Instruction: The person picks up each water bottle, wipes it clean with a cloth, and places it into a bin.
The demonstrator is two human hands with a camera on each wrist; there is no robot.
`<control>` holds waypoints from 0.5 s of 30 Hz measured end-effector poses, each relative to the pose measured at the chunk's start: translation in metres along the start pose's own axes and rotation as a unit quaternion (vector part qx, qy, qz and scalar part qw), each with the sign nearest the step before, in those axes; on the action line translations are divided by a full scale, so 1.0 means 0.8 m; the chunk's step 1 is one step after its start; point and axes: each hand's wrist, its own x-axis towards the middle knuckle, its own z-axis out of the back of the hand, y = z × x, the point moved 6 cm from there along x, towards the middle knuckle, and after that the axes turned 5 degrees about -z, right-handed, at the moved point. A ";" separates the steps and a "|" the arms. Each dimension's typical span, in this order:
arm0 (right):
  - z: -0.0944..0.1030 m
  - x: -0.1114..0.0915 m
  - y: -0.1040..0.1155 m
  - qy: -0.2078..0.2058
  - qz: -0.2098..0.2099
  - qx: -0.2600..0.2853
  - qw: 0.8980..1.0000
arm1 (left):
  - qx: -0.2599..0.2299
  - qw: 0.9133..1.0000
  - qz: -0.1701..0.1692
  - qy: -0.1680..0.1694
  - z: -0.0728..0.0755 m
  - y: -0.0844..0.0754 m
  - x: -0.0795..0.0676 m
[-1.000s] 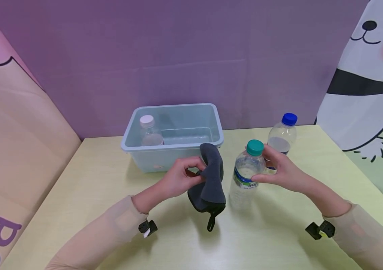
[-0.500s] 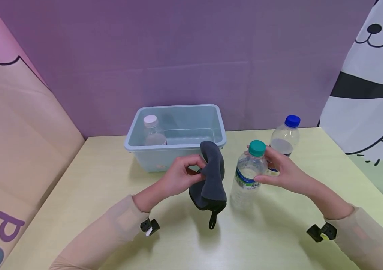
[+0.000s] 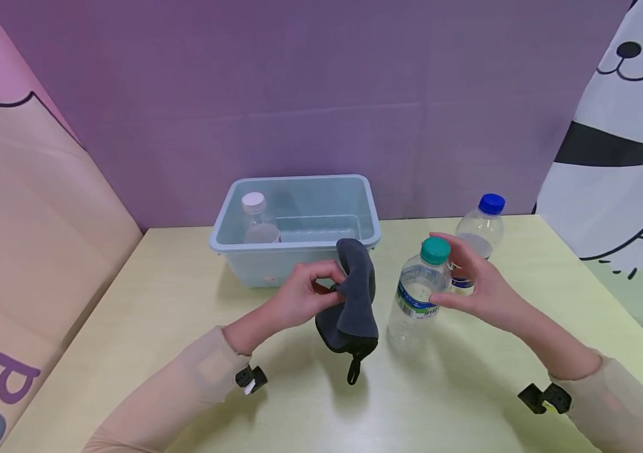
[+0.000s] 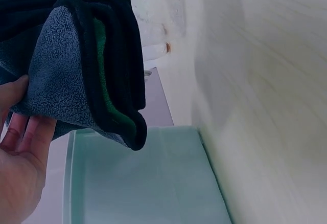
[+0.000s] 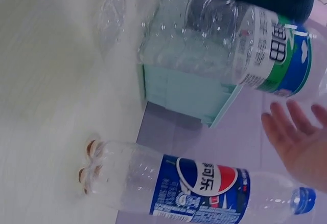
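My left hand (image 3: 301, 296) pinches a folded dark grey towel (image 3: 357, 302) between thumb and fingers, held above the table with its black loop hanging down. In the left wrist view, the towel (image 4: 61, 65) shows fuzzy layers with black edging and a strip of green. A clear plastic bottle (image 3: 414, 292) with a green cap and a blue, white and green label stands upright to the right of the towel. Around its right side is my right hand (image 3: 488, 292), fingers spread. In the right wrist view those fingers (image 5: 286, 124) are loosely bent, apart from the bottle's label.
A light blue bin (image 3: 293, 247) stands at the back, with a white-capped bottle (image 3: 254, 204) inside at its left. Behind my right hand stands a blue-capped bottle (image 3: 480, 229), whose blue cola label (image 5: 204, 185) shows in the right wrist view. A purple backdrop (image 3: 321, 113) closes off the back.
My right hand's fingers have opened and shifted slightly up and right at the green-capped bottle. The left hand and towel have stayed nearly still.
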 end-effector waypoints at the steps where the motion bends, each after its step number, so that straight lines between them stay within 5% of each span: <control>1: 0.000 -0.001 0.001 -0.010 -0.012 -0.006 1.000 | 0.000 1.000 0.003 0.000 0.001 0.002 -0.001; 8: -0.001 -0.007 0.015 -0.084 -0.064 -0.069 0.992 | 0.009 1.000 0.012 -0.002 0.009 0.008 -0.005; 15: -0.010 -0.005 0.014 -0.104 -0.087 -0.100 0.986 | 0.008 1.000 0.007 -0.008 0.008 0.009 -0.004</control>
